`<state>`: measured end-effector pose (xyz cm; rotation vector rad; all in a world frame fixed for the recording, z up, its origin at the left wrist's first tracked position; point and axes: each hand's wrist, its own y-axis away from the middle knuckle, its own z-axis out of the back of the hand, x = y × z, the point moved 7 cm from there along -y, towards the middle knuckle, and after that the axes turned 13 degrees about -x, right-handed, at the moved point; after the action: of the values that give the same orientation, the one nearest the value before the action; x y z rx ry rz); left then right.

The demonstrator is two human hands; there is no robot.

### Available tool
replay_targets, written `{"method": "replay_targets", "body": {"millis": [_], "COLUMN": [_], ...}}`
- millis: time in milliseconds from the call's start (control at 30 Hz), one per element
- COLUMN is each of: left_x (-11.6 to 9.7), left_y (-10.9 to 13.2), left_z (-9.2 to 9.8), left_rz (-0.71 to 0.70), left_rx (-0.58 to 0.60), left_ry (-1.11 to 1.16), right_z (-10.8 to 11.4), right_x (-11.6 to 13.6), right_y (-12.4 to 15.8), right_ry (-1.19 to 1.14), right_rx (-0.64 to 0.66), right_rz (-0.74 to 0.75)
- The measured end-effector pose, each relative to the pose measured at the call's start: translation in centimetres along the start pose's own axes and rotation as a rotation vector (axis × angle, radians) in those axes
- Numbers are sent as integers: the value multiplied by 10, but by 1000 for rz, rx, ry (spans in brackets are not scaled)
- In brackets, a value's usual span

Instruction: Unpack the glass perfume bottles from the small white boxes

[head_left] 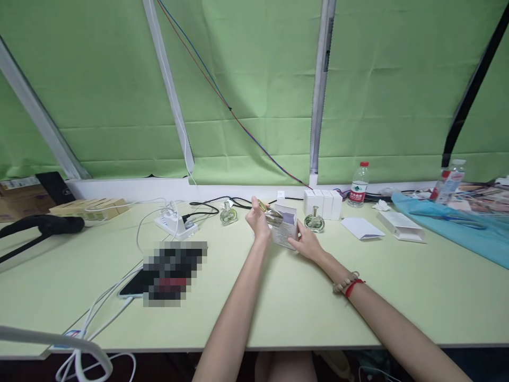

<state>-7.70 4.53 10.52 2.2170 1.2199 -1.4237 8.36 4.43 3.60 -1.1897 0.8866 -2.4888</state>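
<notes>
My left hand (259, 222) is closed on a glass perfume bottle (273, 215) with a gold-coloured neck, tilted at the open top of a small printed white box (284, 235). How far the bottle sits inside the box I cannot tell. Gripping that box from its right side is my right hand (308, 243), thumb on the front and fingers mostly hidden behind. A second perfume bottle (314, 222) stands on the table just beyond my right hand. Another perfume bottle (228, 215) stands upright to the left of my left hand.
Several white boxes (323, 205) stand at the back beside a water bottle (358, 185). A folded white card (362, 228) and an open white carton (401, 227) lie to the right, near blue cloth (449, 228). A power strip (175, 225), cables and a pixelated dark device (133, 284) occupy the left.
</notes>
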Motion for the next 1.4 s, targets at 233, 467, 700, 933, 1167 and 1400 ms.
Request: {"method": "replay_targets", "body": {"millis": [233,467,700,933,1167,1400], "left_x": [-8,-11,-16,-13,3,16], "left_y": [5,10,21,24,19,19], "left_z": [-4,-7,-15,-16,-18,-13], "left_rz": [21,-122,-412,-518,-460,-468], "left_rx": [34,81,187,153,208,214], "left_ry": [107,21,-203,-497,-454,-483], "right_z": [-3,-8,-9,-12,-14,-15], "right_x": [5,15,15,9,5,-1], "right_y": [2,7,7,7,7,6], "right_ry": [-14,-52,-50,-98,-155,-175], "right_rx": [33,73,73,71,67,66], "right_rz": [52,78,66,4,-44,-42]}}
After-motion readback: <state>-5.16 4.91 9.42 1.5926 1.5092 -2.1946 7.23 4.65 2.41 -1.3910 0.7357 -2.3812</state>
